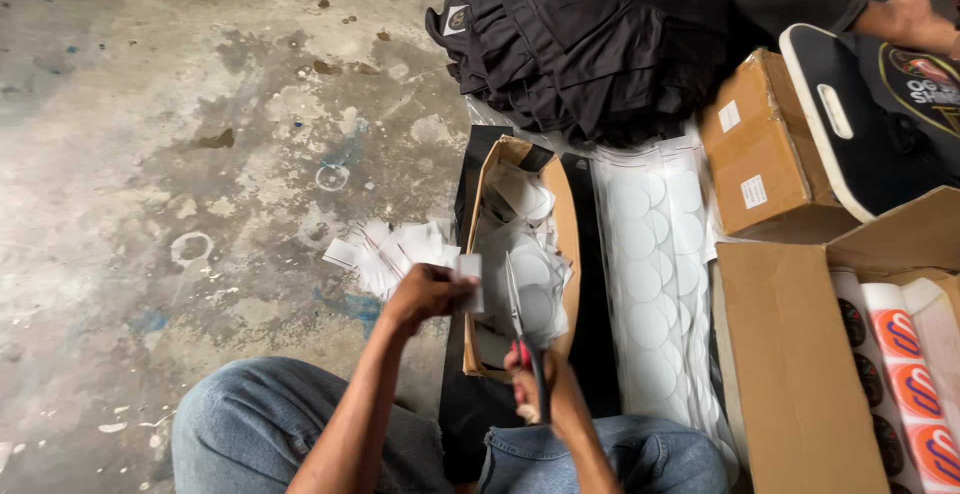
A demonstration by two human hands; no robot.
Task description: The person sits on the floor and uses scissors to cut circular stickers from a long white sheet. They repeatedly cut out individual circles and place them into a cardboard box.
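Note:
My left hand (425, 294) pinches a small white paper piece (470, 276) just left of an open cardboard box (568, 244). My right hand (545, 386) grips red-handled scissors (522, 329), blades pointing up over the box. The box holds cut white paper scraps and round pieces (525, 264). A loose heap of white paper offcuts (390, 249) lies on the concrete floor beside my left hand. My knees in blue jeans (260, 424) show at the bottom.
A sheet of white round stickers (650, 274) lies right of the box. Further right are a closed carton (760, 149), an open carton with orange-printed rolls (900, 354), and a black-and-white board (840, 119). Folded black shirts (580, 34) are stacked behind. Another person's arm (900, 14) reaches in top right.

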